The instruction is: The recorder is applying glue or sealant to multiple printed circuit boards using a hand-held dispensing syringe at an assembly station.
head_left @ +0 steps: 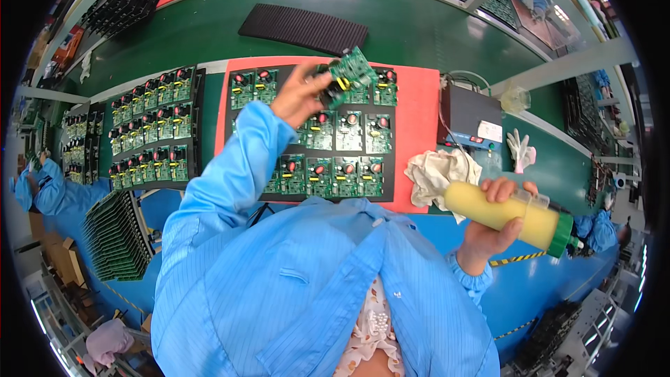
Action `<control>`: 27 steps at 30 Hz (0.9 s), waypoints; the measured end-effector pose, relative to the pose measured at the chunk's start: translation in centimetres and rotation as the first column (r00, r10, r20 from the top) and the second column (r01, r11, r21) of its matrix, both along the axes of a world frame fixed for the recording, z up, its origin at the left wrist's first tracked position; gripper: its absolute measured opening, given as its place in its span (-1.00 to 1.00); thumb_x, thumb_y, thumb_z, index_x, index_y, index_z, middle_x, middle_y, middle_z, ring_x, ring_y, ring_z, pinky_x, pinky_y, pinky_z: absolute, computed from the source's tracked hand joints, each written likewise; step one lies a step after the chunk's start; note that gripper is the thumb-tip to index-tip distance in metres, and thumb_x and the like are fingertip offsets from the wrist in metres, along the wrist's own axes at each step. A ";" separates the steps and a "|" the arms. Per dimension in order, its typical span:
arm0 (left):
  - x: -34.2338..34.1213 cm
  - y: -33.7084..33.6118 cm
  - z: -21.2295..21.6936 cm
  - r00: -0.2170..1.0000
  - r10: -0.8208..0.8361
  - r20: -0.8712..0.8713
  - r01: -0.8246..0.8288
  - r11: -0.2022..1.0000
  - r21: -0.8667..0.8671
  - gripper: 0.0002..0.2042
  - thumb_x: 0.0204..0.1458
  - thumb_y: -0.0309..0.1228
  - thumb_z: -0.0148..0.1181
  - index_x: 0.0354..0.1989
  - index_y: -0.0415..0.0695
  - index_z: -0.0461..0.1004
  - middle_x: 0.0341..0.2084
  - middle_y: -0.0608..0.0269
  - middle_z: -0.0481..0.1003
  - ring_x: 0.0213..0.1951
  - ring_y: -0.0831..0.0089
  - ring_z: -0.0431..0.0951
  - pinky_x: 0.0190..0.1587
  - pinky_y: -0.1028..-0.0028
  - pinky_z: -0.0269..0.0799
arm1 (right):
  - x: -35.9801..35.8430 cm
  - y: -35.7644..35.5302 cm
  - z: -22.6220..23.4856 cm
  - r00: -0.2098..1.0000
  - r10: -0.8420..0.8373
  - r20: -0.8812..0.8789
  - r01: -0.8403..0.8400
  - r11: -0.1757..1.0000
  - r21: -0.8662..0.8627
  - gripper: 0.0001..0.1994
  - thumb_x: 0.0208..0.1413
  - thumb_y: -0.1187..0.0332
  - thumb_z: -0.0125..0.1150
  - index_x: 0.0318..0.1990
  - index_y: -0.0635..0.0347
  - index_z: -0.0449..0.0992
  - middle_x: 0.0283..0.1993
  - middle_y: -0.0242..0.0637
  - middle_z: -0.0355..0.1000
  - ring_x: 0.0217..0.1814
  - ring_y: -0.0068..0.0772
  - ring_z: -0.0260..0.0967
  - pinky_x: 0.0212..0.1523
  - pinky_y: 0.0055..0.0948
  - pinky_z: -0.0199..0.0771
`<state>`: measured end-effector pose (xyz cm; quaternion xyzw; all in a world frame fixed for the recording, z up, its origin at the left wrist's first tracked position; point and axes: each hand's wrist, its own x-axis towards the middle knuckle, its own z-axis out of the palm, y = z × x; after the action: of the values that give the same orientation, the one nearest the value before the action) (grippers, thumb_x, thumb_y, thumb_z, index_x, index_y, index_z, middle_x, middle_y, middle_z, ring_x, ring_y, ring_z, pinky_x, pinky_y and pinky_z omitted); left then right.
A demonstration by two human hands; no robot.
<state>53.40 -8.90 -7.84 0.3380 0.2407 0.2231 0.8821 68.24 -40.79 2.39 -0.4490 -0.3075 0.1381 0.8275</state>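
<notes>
My left hand is closed on a green circuit board, lifted and tilted above the other boards. Yellow and dark components show on it near my fingers. In my right hand lies a pale yellow cylindrical bottle with a green end cap, the cap pointing right and toward me. Under my left hand, rows of similar boards with round red parts stand on a dark foam tray over a red mat. My left forearm hides some of them.
A black box unit with cables stands right of the mat, beside a crumpled cloth and a white glove. More board trays fill the left. A black ridged foam piece lies behind; co-workers' sleeves show at the sides.
</notes>
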 end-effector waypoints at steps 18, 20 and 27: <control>2.2 -17.5 6.0 0.984 -0.179 0.005 0.173 0.948 -0.267 -0.70 0.04 -0.50 0.03 -0.02 -0.22 0.31 -0.27 0.16 0.44 -0.21 0.43 0.43 -0.16 0.42 0.39 | -1.3 2.0 -0.6 0.965 0.191 0.178 -0.215 0.968 0.132 -0.42 -0.03 -0.01 0.20 0.10 -0.05 0.16 -0.37 -0.38 0.27 -0.32 -0.47 0.19 -0.19 -0.38 0.22; 2.1 -17.9 6.4 0.984 -0.177 0.007 0.173 0.949 -0.262 -0.71 0.04 -0.49 0.04 -0.03 -0.21 0.31 -0.28 0.16 0.44 -0.22 0.44 0.42 -0.17 0.42 0.39 | -1.4 1.9 -0.8 0.969 0.181 0.170 -0.203 0.971 0.126 -0.43 -0.03 0.00 0.21 0.10 -0.05 0.16 -0.38 -0.38 0.27 -0.33 -0.47 0.20 -0.19 -0.37 0.22; 2.2 -18.8 7.1 0.987 -0.155 -0.034 0.138 0.947 -0.291 -0.70 0.03 -0.47 0.05 -0.03 -0.20 0.30 -0.28 0.16 0.44 -0.19 0.43 0.42 -0.17 0.41 0.37 | -2.2 1.9 -1.1 0.972 0.139 0.188 -0.159 0.983 0.095 -0.46 -0.03 0.02 0.21 0.05 -0.04 0.16 -0.39 -0.36 0.28 -0.34 -0.46 0.22 -0.21 -0.36 0.23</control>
<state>55.58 -27.70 -0.76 0.2293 0.2696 0.1100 0.9288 66.00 -38.84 1.29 -0.3890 -0.4213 0.1415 0.8069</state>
